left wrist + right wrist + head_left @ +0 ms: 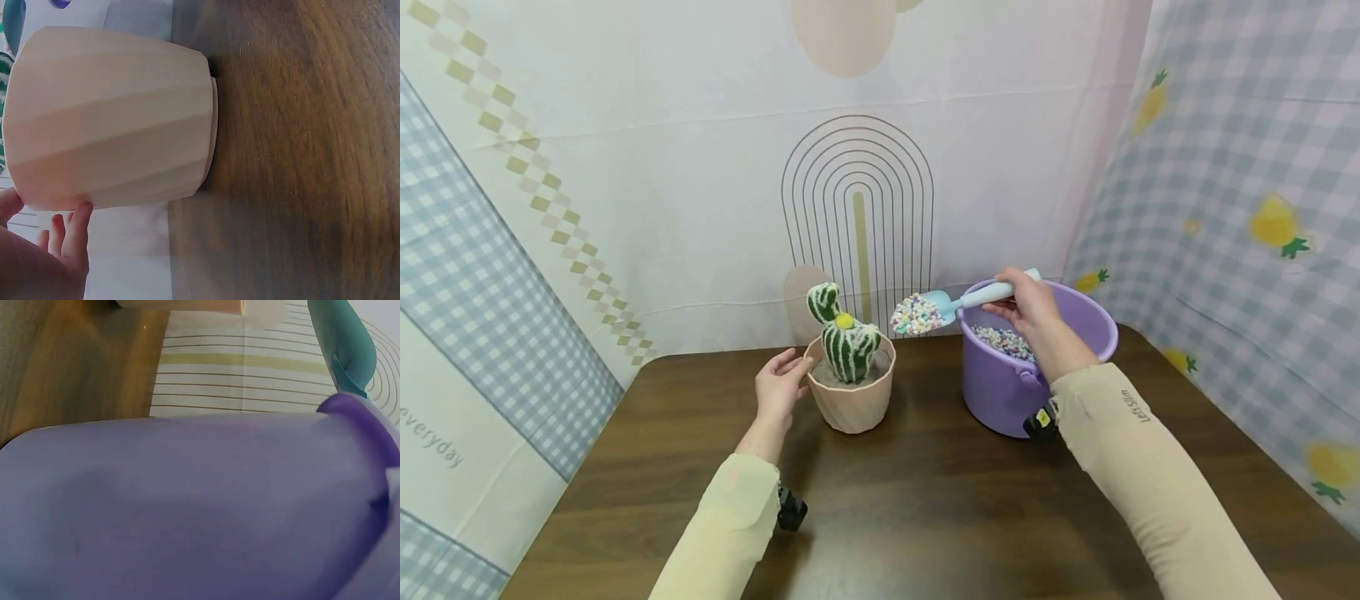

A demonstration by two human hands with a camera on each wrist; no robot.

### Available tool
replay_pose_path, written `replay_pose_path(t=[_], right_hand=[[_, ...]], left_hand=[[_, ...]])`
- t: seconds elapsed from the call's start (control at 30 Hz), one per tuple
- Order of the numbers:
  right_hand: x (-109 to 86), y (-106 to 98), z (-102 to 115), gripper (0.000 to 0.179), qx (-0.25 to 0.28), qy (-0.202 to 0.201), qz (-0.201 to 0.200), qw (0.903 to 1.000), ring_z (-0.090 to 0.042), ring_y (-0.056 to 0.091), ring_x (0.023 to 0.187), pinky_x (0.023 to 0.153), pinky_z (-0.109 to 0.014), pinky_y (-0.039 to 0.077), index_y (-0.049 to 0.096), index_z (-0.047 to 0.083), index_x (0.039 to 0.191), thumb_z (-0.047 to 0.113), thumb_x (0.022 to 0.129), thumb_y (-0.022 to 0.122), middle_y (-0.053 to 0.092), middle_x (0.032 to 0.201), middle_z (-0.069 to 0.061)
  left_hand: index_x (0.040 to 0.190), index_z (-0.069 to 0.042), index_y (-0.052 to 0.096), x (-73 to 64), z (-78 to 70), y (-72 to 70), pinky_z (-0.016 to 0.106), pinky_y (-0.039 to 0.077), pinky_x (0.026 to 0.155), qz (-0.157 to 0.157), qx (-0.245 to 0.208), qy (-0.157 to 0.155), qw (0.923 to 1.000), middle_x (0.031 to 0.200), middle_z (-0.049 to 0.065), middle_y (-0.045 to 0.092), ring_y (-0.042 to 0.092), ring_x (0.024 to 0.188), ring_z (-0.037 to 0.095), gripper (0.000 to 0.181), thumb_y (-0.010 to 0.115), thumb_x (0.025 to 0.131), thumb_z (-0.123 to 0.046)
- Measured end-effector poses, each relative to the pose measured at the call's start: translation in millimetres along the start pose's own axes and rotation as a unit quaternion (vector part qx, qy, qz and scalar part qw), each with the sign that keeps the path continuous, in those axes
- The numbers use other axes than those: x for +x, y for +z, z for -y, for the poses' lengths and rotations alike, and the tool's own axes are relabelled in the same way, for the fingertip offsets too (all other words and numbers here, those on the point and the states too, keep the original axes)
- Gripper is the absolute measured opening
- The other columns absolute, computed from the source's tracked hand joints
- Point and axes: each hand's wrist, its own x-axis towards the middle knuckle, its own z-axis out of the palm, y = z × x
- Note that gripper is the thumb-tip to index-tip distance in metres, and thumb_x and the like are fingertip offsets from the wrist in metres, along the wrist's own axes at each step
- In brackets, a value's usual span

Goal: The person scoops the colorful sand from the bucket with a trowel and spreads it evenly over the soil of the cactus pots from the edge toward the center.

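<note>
A potted cactus (848, 350), green with white fuzz and a yellow flower, stands in a pale pink faceted flowerpot (852, 410). With fairly straight fingers my left hand (780, 385) touches the pot's left side near the rim; the left wrist view shows fingertips (81, 212) against the wall. My right hand (1030, 307) grips the handle of a light blue hand trowel (953, 304), heaped with multicoloured pebbles (917, 314). The trowel reaches over the left rim of a purple bucket (1000, 387), its scoop between bucket and pot. More such pebbles (1004, 342) lie in the bucket.
Pot and bucket stand apart on a dark brown wooden table (880, 508), near its far edge. A patterned cloth (700, 208) hangs behind it, and a checked cloth (1217, 208) with pineapple prints hangs at the right. In the right wrist view the bucket wall (187, 506) fills much of the picture.
</note>
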Motion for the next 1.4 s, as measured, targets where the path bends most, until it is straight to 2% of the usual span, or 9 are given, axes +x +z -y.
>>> replay_pose_path(t=[0.13,0.27,0.4,0.53,0.8,1.07,1.2,1.4], right_hand=[[5.2,6,-6,0.003,-0.021,-0.01,-0.006,0.9997,-0.015,0.063,0.054,0.052,-0.024,0.056,0.048,0.003,0.086,0.003,0.084,0.051,0.06,0.061,-0.002],[9.3,11,-13,0.003,-0.046,-0.015,-0.01,0.9988,-0.014,0.062,0.053,0.052,-0.024,0.056,0.051,0.003,0.084,0.004,0.083,0.052,0.061,0.06,-0.001],[10.5,18,-17,0.004,-0.07,-0.021,-0.014,0.9972,-0.013,0.061,0.053,0.051,-0.024,0.056,0.049,0.004,0.084,0.004,0.082,0.053,0.059,0.06,0.0],[12.1,26,-21,0.01,-0.097,-0.022,-0.025,0.9948,-0.011,0.061,0.052,0.049,-0.023,0.055,0.044,0.006,0.086,0.004,0.082,0.053,0.056,0.06,0.002],[13.0,36,-28,0.011,-0.145,-0.033,-0.033,0.9884,-0.011,0.06,0.046,0.046,-0.021,0.053,0.044,0.006,0.084,0.006,0.081,0.055,0.056,0.057,0.002],[11.1,44,-31,0.012,-0.185,-0.039,-0.036,0.9812,-0.009,0.058,0.043,0.045,-0.02,0.053,0.046,0.005,0.087,0.008,0.08,0.055,0.056,0.064,0.0],[11.1,47,-31,0.013,-0.204,-0.044,-0.035,0.9773,-0.009,0.057,0.043,0.046,-0.019,0.053,0.045,0.005,0.087,0.008,0.08,0.056,0.055,0.067,-0.002],[10.8,52,-28,0.01,-0.24,-0.067,-0.033,0.9679,-0.009,0.059,0.044,0.045,-0.019,0.053,0.049,0.005,0.083,0.009,0.079,0.057,0.057,0.058,0.0]], left_hand=[[0.135,-0.002,0.046,1.0,0.0,-0.3,0.026,0.054,0.079,0.002,0.005,-0.003,1.0,0.131,0.02,0.054,0.055,0.113,0.024,0.048,0.06,0.09,-0.012],[0.129,-0.003,0.053,2.0,0.4,0.9,0.019,0.052,0.068,-0.002,0.013,0.002,0.9999,0.124,0.018,0.056,0.058,0.1,0.016,0.041,0.06,0.09,-0.012],[0.123,-0.003,0.059,3.1,0.6,2.6,0.018,0.052,0.066,-0.008,0.014,0.005,0.9999,0.117,0.013,0.058,0.057,0.092,0.01,0.036,0.062,0.089,-0.013],[0.121,-0.002,0.061,3.4,1.0,3.8,0.021,0.053,0.069,-0.013,0.011,0.005,0.9998,0.115,0.012,0.059,0.057,0.096,0.015,0.034,0.062,0.089,-0.013],[0.122,-0.002,0.06,2.6,2.3,4.4,0.033,0.053,0.086,-0.016,0.01,0.006,0.9998,0.12,0.015,0.058,0.056,0.105,0.022,0.034,0.061,0.089,-0.012],[0.12,-0.002,0.062,2.5,2.7,4.9,0.028,0.054,0.078,-0.024,0.011,0.011,0.9996,0.114,0.013,0.06,0.056,0.094,0.014,0.033,0.062,0.088,-0.012],[0.119,-0.002,0.062,2.5,2.7,5.0,0.025,0.053,0.075,-0.023,0.01,0.009,0.9996,0.111,0.011,0.06,0.057,0.096,0.017,0.033,0.062,0.088,-0.012],[0.12,-0.003,0.061,2.4,2.1,5.1,0.027,0.054,0.076,-0.022,0.014,0.009,0.9996,0.116,0.014,0.059,0.057,0.099,0.02,0.033,0.062,0.088,-0.013]])
